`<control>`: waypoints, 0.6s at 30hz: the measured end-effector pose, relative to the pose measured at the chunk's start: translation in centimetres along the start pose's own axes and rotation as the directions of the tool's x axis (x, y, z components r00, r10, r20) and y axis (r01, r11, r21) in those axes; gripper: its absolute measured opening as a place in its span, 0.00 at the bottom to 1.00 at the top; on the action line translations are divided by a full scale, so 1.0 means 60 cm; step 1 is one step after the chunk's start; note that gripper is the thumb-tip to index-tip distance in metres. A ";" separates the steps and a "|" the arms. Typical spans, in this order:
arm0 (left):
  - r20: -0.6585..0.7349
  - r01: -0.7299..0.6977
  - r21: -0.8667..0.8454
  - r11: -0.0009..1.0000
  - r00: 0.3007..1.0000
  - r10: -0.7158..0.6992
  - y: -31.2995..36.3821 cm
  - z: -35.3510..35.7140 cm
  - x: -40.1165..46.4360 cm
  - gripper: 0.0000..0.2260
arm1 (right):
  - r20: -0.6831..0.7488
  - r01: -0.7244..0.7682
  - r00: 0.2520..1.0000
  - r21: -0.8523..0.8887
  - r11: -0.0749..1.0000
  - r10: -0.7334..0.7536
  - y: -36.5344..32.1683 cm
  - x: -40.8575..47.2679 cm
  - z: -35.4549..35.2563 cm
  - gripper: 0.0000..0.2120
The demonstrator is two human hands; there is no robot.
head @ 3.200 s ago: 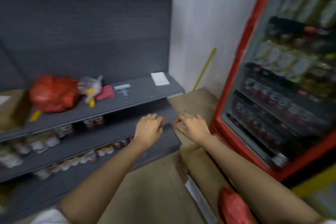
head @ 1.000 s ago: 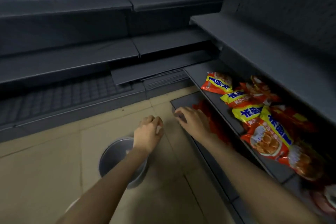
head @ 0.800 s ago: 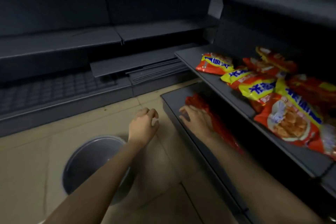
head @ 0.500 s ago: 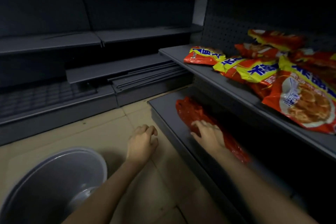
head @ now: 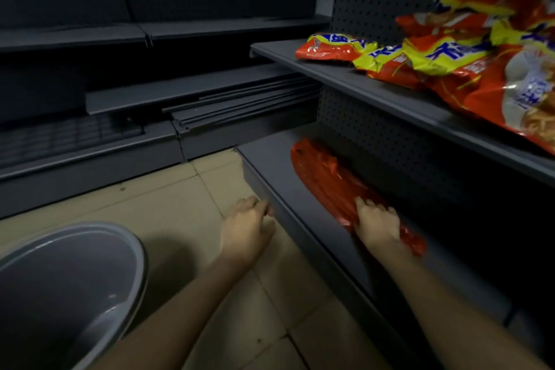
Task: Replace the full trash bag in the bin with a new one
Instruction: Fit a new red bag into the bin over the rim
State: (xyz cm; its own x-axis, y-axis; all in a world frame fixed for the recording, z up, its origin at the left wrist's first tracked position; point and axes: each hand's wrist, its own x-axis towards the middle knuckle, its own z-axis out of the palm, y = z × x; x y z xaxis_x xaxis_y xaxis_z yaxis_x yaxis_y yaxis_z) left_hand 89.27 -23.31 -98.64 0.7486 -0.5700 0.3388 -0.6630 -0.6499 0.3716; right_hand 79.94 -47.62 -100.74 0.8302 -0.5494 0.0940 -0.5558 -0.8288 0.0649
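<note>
A grey round bin stands on the tiled floor at the lower left, with no bag in it. A flat bundle of red plastic bags lies on the lowest dark shelf at the right. My right hand rests on the near end of the red bundle, fingers curled onto the plastic. Whether it grips the plastic is not clear. My left hand hovers over the floor beside the shelf's front edge, fingers loosely curled and holding nothing.
Red and yellow snack packets lie on the shelf above the red bundle, overhanging my right arm. Dark shelving runs along the back. Beige floor tiles lie between the bin and the shelves.
I turned from the fridge aisle and crouched at the dark shelves. The bin slid to the lower left of view. My right hand moved along the bottom shelf onto the red bundle.
</note>
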 end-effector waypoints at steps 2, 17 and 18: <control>0.009 0.019 0.001 1.000 1.000 -0.019 0.002 0.005 -0.009 0.07 | -0.098 0.030 0.995 0.025 0.999 -0.028 -0.003 -0.011 0.000 0.19; -0.229 0.228 -0.006 0.974 0.948 -0.223 -0.068 -0.247 -0.113 0.06 | -0.547 0.473 0.807 0.369 0.800 -0.225 -0.276 -0.115 -0.231 0.19; -0.266 0.247 0.014 0.969 0.935 -0.234 -0.080 -0.275 -0.130 0.06 | -0.567 0.505 0.791 0.397 0.766 -0.228 -0.308 -0.128 -0.251 0.19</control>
State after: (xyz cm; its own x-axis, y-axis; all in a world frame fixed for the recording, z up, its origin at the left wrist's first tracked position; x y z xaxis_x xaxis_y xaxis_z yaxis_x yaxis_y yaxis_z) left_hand 86.48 -7.45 -88.78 0.8532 -0.2469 0.4595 -0.4574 -0.7776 0.4314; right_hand 83.23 -26.49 -87.67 0.7598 -0.1858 0.6230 0.0106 -0.9547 -0.2975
